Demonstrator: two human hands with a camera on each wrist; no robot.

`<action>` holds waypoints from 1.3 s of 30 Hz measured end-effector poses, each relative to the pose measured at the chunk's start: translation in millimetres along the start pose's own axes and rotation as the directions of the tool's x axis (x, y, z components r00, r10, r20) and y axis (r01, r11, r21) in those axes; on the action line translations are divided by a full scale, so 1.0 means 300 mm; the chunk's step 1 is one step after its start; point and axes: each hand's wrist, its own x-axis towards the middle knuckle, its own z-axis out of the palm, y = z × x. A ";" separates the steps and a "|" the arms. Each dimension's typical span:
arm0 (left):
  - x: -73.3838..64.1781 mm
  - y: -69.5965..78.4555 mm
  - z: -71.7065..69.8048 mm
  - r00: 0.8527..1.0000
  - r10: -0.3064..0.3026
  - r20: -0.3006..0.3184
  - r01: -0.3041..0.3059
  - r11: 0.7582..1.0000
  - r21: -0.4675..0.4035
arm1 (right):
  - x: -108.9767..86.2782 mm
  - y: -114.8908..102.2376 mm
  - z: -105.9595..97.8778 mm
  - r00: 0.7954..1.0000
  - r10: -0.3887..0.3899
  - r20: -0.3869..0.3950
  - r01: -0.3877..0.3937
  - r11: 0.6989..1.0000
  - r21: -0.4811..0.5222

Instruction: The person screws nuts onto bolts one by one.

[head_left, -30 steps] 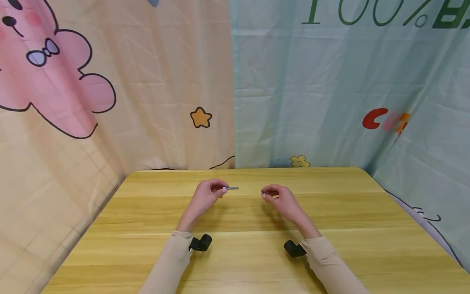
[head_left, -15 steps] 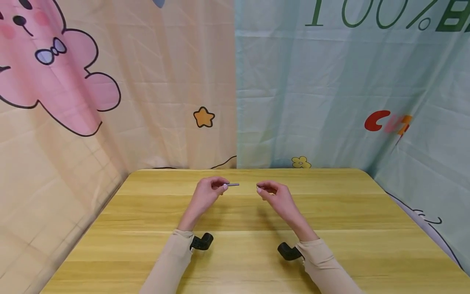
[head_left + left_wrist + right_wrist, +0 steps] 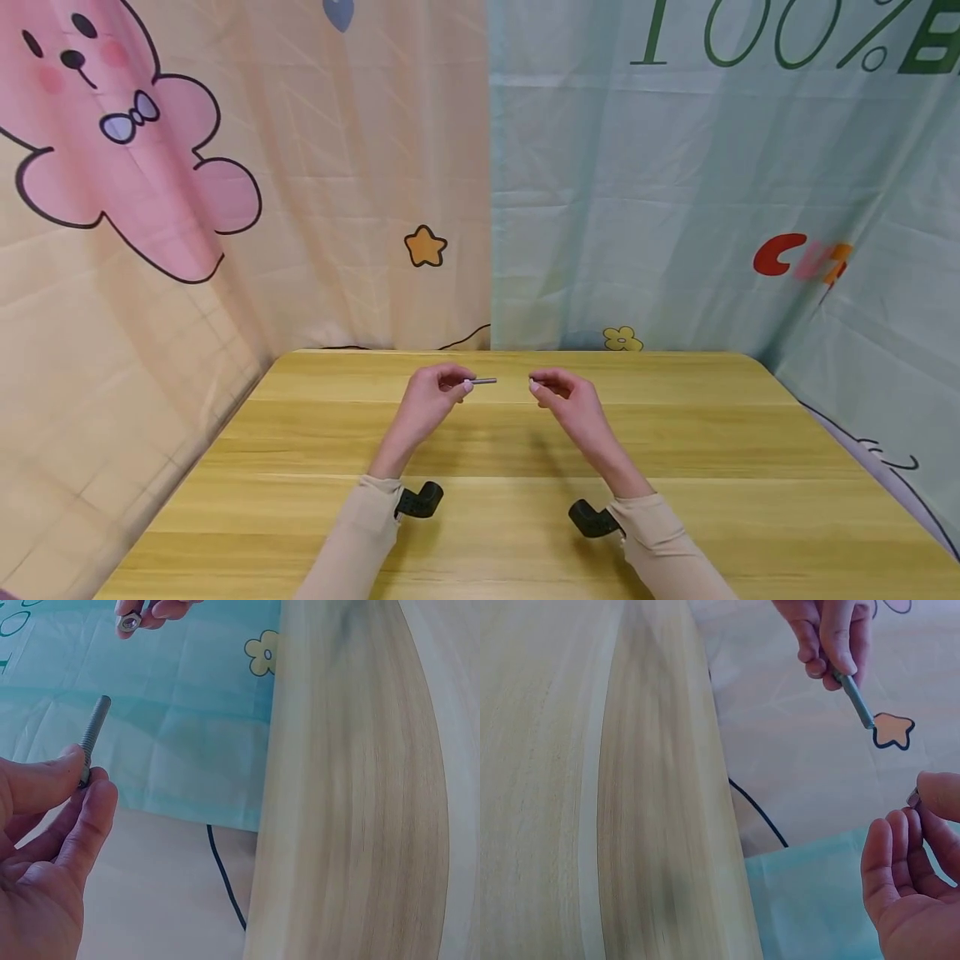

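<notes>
Between thumb and fingers, my left hand (image 3: 429,402) pinches a grey metal bolt (image 3: 96,727) by one end. Its threaded shank sticks out toward the other hand, and the gripped end is hidden by the fingertips. Facing it, my right hand (image 3: 572,407) pinches a small metal nut (image 3: 130,622), whose hole shows in the left wrist view. In the right wrist view only an edge of the nut (image 3: 913,797) peeks out between thumb and fingertip. A short gap separates the bolt's free end from the nut. Both hands are held above the table's far half.
A wooden table (image 3: 495,533) spreads below both arms. Printed curtains (image 3: 637,192) hang behind its far edge and along the sides. Each sleeved wrist wears a black camera mount (image 3: 420,500).
The right hand has come slightly closer to the left, narrowing the gap between nut and bolt. The left hand keeps its pinch on the bolt. The head view has shifted a little.
</notes>
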 end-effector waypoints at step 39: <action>0.001 0.059 0.027 0.995 0.084 0.057 -0.078 0.992 -0.098 | -0.001 -0.025 0.038 0.990 -0.116 0.080 0.100 0.980 0.173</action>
